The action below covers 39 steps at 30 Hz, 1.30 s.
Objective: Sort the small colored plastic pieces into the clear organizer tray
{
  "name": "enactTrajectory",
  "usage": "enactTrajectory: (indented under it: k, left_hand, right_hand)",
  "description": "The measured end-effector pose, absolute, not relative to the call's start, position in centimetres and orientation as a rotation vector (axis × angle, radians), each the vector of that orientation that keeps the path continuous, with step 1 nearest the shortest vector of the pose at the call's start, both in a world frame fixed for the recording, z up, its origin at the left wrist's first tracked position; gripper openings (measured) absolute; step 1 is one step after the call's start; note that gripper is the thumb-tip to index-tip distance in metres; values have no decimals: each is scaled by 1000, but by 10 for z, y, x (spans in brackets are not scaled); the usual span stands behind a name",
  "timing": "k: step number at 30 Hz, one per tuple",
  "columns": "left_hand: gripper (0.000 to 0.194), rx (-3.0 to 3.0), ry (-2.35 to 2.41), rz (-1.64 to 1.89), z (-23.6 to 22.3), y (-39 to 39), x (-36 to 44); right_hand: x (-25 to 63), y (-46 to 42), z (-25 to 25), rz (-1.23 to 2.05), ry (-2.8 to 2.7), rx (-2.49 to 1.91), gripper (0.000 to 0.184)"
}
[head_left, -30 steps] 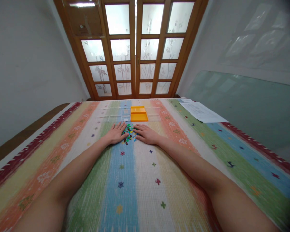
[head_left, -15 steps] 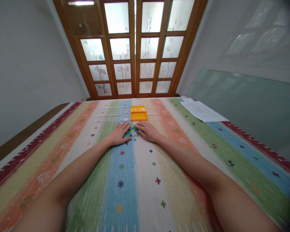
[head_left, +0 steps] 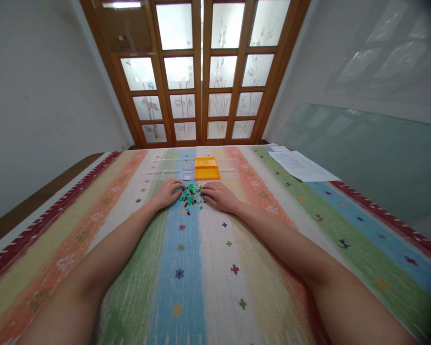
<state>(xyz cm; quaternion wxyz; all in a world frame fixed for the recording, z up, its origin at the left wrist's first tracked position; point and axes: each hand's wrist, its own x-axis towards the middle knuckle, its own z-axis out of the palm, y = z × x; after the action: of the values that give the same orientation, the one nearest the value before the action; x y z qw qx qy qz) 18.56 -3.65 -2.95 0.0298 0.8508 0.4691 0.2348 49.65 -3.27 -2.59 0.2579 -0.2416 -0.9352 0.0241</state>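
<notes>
A small heap of tiny coloured pieces (head_left: 192,195), green, blue, yellow and dark, lies on the striped cloth (head_left: 201,268). My left hand (head_left: 166,192) rests at the heap's left edge with its fingers curled under; what they hold, if anything, is hidden. My right hand (head_left: 220,195) lies on the cloth at the heap's right edge, its fingers loosely bent and apart, tips touching the pieces. Just beyond the heap stands an orange tray (head_left: 206,169) with two compartments.
Clear plastic trays (head_left: 167,171) flank the orange tray on both sides. A printed sheet of paper (head_left: 301,166) lies at the far right of the cloth. Wooden doors with frosted glass (head_left: 201,76) close off the far end. A glass pane (head_left: 373,163) leans on the right.
Both hands lay flat around the heap before. My left hand has drawn back to the left and curled its fingers, and more of the pieces now show between the hands.
</notes>
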Motion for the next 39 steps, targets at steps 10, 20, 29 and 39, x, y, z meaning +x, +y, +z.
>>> enactTrajectory:
  k: [10, 20, 29, 39]
  left_hand:
    - [36, 2585, 1455, 667, -34, -26, 163]
    - [30, 2553, 1647, 722, -36, -31, 170]
    - [18, 2535, 1626, 801, -37, -32, 174]
    - [24, 2533, 1626, 852, -41, -29, 173]
  right_hand:
    - [497, -29, -31, 19, -2508, -586, 27]
    - [497, -28, -31, 18, -2503, -581, 25]
    - [497, -27, -32, 33, -2509, -581, 25]
    - [497, -28, -31, 32, -2514, -592, 24]
